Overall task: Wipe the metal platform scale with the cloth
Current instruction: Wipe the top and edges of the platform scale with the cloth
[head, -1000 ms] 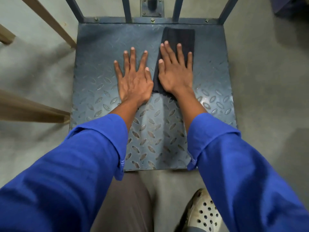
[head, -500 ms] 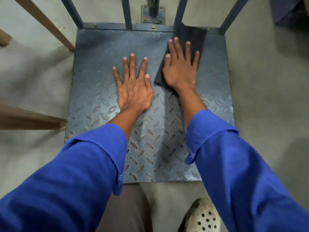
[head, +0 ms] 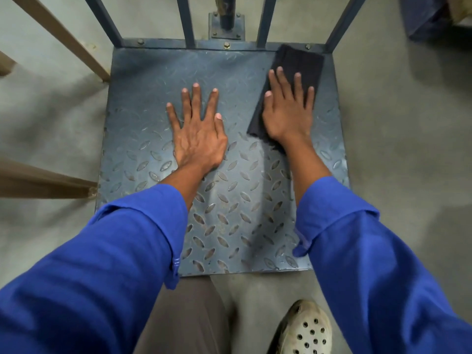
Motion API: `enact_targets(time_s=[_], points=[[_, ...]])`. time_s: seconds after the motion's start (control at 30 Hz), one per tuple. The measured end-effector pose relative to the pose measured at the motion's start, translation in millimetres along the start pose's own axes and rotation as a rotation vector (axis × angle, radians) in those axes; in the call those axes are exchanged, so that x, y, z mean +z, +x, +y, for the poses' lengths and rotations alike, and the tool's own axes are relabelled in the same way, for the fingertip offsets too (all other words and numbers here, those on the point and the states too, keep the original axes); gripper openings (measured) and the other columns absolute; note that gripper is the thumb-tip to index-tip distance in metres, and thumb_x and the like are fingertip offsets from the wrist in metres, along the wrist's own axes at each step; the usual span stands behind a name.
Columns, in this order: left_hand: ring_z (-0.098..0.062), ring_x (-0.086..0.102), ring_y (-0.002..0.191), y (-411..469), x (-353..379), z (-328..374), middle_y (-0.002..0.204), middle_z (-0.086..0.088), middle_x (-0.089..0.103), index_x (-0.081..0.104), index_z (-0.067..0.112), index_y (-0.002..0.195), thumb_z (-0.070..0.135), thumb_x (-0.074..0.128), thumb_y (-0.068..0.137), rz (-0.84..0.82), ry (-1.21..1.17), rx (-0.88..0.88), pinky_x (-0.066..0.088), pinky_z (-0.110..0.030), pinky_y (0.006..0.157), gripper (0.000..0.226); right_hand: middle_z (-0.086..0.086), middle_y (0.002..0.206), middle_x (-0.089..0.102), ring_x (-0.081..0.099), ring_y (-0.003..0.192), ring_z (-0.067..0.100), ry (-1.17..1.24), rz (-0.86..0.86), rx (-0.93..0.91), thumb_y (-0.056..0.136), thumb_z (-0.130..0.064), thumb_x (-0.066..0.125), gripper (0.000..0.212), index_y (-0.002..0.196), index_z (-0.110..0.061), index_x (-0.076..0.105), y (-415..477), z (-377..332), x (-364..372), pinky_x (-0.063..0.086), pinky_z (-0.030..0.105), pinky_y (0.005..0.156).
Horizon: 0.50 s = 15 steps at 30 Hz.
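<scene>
The metal platform scale (head: 143, 103) is a blue-grey checker plate lying on the floor in front of me. A dark folded cloth (head: 296, 62) lies at its far right corner, its top edge touching the bolted back rail. My right hand (head: 287, 111) presses flat on the cloth with fingers straight and spread. My left hand (head: 198, 131) rests flat on the bare plate near the middle, fingers spread, holding nothing. Both arms wear blue sleeves.
Blue steel rail bars (head: 187, 19) and a bolted centre post (head: 227, 11) rise along the scale's back edge. Wooden beams (head: 63, 34) stand to the left on the grey concrete floor. My knee and a perforated clog (head: 306, 330) are at the near edge.
My right hand has slid the cloth away from me and to the right, from mid-back of the plate to its far right corner. My left hand stayed pressed in place.
</scene>
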<state>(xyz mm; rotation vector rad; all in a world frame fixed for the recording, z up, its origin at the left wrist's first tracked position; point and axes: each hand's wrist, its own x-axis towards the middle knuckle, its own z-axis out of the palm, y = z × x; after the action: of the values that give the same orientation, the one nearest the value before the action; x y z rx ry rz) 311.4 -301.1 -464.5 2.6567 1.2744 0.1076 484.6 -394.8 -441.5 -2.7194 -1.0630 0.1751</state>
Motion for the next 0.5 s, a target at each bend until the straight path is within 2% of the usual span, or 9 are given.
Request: enact_targets(time_s=[0.03,0.13,0.17,0.2,0.27,0.3,0.43,0.5], points=[[-0.028,-0.016,0.164,0,-1,1,0.178,-0.004,-0.015,-0.004,0.033,0.17,0.044,0.01,0.113,0.0,0.0,-0.002,-0.008,-0.062,0.13,0.06,-0.014,0.175,0.007,-0.001,0.162,0.022,-0.023,-0.006,-0.05,0.109,-0.045,0.013,0.06,0.167,-0.033,0.011,-12,-11,4,-0.002,0.057,0.129],[-0.027,-0.016,0.164,0,-3,2,0.178,-0.004,-0.015,-0.005,0.033,0.17,0.044,0.009,0.113,-0.008,0.007,-0.002,-0.008,-0.062,0.13,0.06,-0.016,0.174,0.01,0.003,0.162,0.02,-0.049,-0.06,-0.38,0.11,-0.044,0.013,0.058,0.167,-0.034,0.013,-38,-19,10,0.0,0.054,0.13],[-0.027,-0.016,0.164,-1,-4,2,0.178,-0.004,-0.016,-0.005,0.033,0.17,0.045,0.009,0.113,-0.012,0.014,-0.004,-0.008,-0.062,0.13,0.06,-0.017,0.174,0.009,0.002,0.162,0.019,-0.045,-0.061,-0.395,0.111,-0.045,0.013,0.057,0.167,-0.035,0.012,-37,-10,8,0.001,0.054,0.13],[-0.027,-0.017,0.164,-1,-4,2,0.177,-0.004,-0.017,-0.006,0.033,0.17,0.045,0.009,0.113,-0.019,0.016,-0.003,-0.008,-0.062,0.13,0.06,-0.017,0.174,0.009,0.001,0.162,0.019,-0.042,-0.05,-0.33,0.111,-0.045,0.012,0.057,0.167,-0.036,0.011,-33,2,5,0.001,0.054,0.13],[-0.027,-0.017,0.164,-1,-6,2,0.177,-0.004,-0.017,-0.006,0.033,0.17,0.045,0.009,0.113,-0.029,0.01,-0.001,-0.009,-0.061,0.13,0.06,-0.015,0.175,0.007,-0.001,0.162,0.02,-0.017,-0.012,-0.101,0.11,-0.045,0.012,0.058,0.167,-0.033,0.01,-33,10,3,0.0,0.056,0.13],[-0.028,-0.016,0.164,-1,-7,2,0.178,-0.004,-0.016,-0.005,0.033,0.17,0.045,0.009,0.113,-0.027,0.013,-0.002,-0.009,-0.061,0.13,0.06,-0.014,0.175,0.007,-0.001,0.162,0.021,-0.012,0.005,-0.054,0.11,-0.044,0.012,0.059,0.168,-0.031,0.011,-43,3,6,-0.001,0.056,0.13],[-0.027,-0.012,0.165,-3,-14,3,0.179,-0.004,-0.01,0.0,0.031,0.171,0.043,0.011,0.113,-0.031,0.006,0.021,-0.008,-0.059,0.13,0.06,-0.015,0.174,0.013,0.005,0.162,0.02,-0.042,-0.03,-0.351,0.111,-0.043,0.016,0.057,0.167,-0.033,0.016,-83,-13,13,0.004,0.055,0.13],[-0.026,-0.01,0.165,-12,-16,0,0.179,-0.004,-0.008,0.002,0.028,0.171,0.043,0.011,0.113,-0.037,-0.006,0.045,-0.007,-0.057,0.132,0.061,-0.016,0.174,0.012,0.004,0.162,0.019,-0.023,-0.008,-0.247,0.11,-0.043,0.015,0.057,0.167,-0.034,0.015,-87,4,7,0.003,0.054,0.13]])
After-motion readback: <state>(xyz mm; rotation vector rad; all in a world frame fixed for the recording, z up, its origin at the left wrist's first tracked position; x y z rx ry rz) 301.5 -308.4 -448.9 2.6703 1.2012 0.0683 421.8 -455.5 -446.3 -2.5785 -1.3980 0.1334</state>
